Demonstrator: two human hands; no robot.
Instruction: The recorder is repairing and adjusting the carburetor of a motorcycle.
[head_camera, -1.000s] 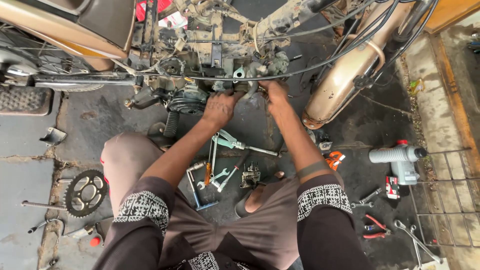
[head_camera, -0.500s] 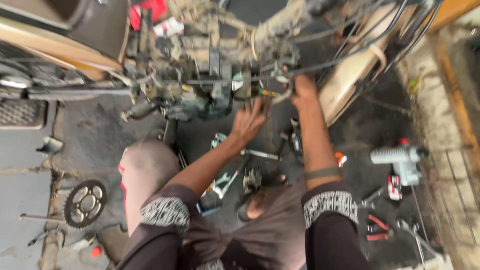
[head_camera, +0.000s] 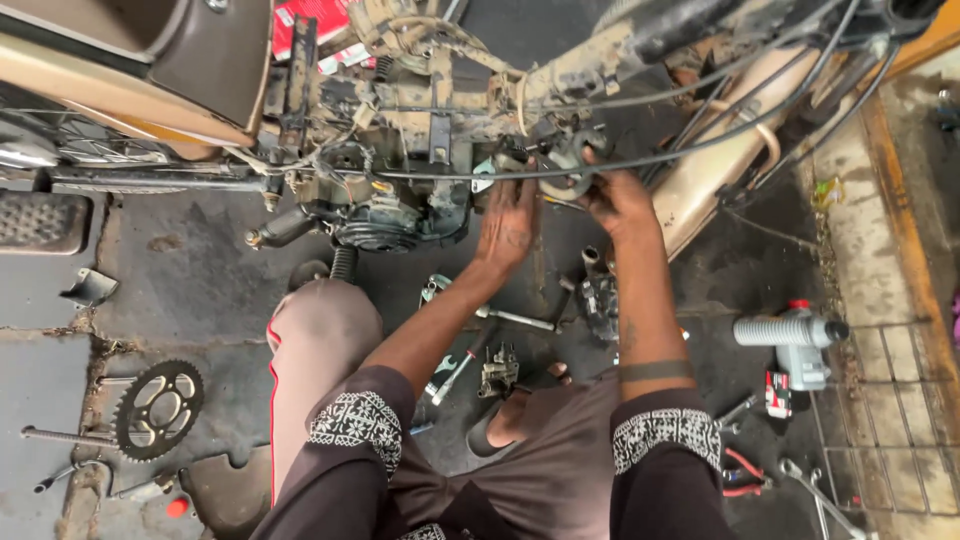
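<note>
with your left hand (head_camera: 507, 225) flat and open, only your right hand (head_camera: 612, 195) grips the grey metal part (head_camera: 566, 160), so it could slip into the black cable (head_camera: 700, 140).

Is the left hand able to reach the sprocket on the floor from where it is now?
Probably not directly. The left hand is up at the engine, while the sprocket lies far off beyond the bent knee, which stands between them. The arm would have to pull back and swing round.

Oil-stained concrete floor (head_camera: 180, 290); tiled strip (head_camera: 890, 400) alongside
</note>
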